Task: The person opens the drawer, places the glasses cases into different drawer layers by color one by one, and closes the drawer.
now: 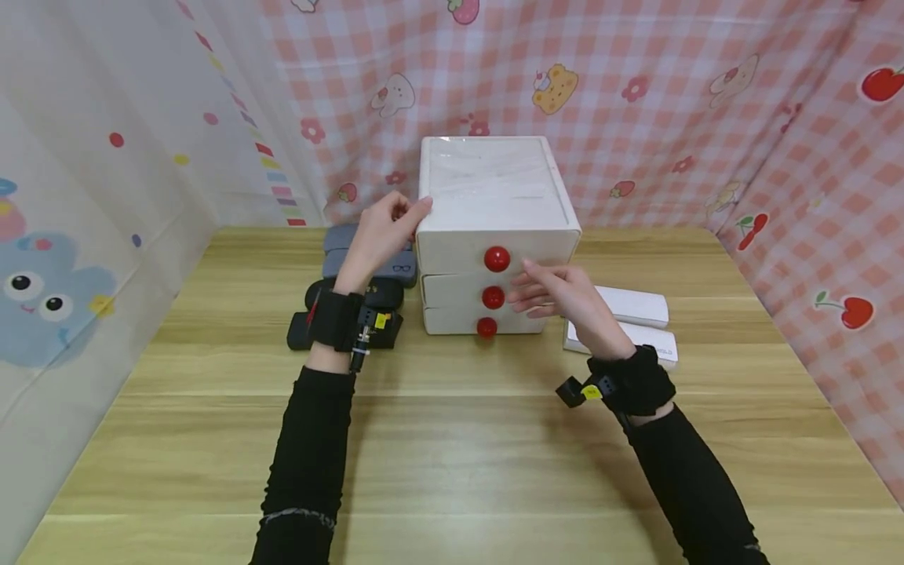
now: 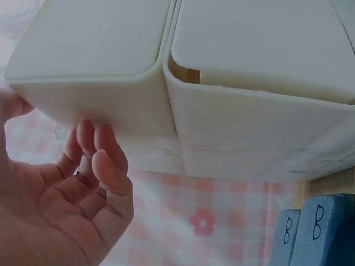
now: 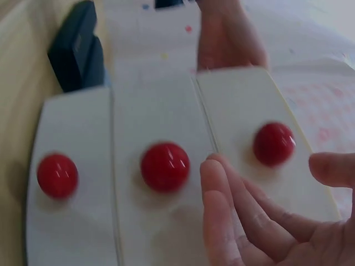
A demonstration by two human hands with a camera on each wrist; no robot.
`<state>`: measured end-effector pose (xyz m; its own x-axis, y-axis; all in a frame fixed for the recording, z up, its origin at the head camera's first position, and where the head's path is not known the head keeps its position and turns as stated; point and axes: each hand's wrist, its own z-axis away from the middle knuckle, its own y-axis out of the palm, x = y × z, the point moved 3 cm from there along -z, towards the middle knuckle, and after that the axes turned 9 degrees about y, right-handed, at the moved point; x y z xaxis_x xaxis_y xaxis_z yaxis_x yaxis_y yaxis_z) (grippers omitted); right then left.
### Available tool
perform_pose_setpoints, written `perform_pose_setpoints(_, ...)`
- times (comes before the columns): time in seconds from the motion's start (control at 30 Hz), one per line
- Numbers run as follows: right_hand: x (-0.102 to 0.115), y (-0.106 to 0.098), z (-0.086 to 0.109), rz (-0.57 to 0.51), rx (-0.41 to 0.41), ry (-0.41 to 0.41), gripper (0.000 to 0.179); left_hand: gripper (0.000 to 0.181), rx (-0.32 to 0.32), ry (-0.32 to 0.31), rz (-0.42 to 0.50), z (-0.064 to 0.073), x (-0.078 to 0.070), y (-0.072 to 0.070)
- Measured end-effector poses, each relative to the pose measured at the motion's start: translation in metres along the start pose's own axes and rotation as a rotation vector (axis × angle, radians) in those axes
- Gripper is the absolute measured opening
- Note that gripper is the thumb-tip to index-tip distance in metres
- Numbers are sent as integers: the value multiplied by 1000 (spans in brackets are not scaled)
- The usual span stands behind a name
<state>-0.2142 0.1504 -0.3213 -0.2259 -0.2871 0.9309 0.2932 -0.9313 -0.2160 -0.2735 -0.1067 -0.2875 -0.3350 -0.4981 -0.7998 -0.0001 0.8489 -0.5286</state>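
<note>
A white three-drawer cabinet (image 1: pixel 494 176) stands at the back of the table, all drawers closed, with a red round knob on each front. My left hand (image 1: pixel 384 235) holds its upper left edge. In the left wrist view its bent fingertips (image 2: pixel 102 133) meet the side wall, with the thumb at the top edge. My right hand (image 1: pixel 572 302) is in front of the drawers, fingers loosely extended and holding nothing. Those fingers lie beside the top knob (image 1: pixel 497 259) and middle knob (image 1: pixel 493 297). The bottom knob (image 1: pixel 486 327) sits lower, away from the hand.
Left of the cabinet lie grey-blue glasses cases (image 1: pixel 395 267) and black cases (image 1: pixel 384 294), partly hidden by my left wrist. To its right, two white flat cases (image 1: pixel 636 306) lie behind my right forearm. A patterned curtain (image 1: pixel 636 118) hangs close behind the cabinet.
</note>
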Motion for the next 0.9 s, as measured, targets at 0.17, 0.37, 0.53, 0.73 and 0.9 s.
perform_pose_setpoints(0.17, 4, 10, -6, -26, 34, 36, 61, 41, 25, -9, 13, -5, -2, 3)
perform_pose_setpoints(0.37, 10, 17, -10, -85, 38, 53, 57, 37, 34, -73, 89, -9, 1, 7)
perform_pose_setpoints(0.53, 14, 22, -13, -162, 37, 58, 52, 38, 58, -108, 173, -9, 2, 9)
perform_pose_setpoints(0.73, 16, 26, -14, -198, 27, 39, 50, 37, 53, -107, 202, -10, 4, 9)
perform_pose_setpoints(0.9, 15, 28, -9, -215, 18, 6, 49, 37, 45, -109, 217, -10, 5, 9)
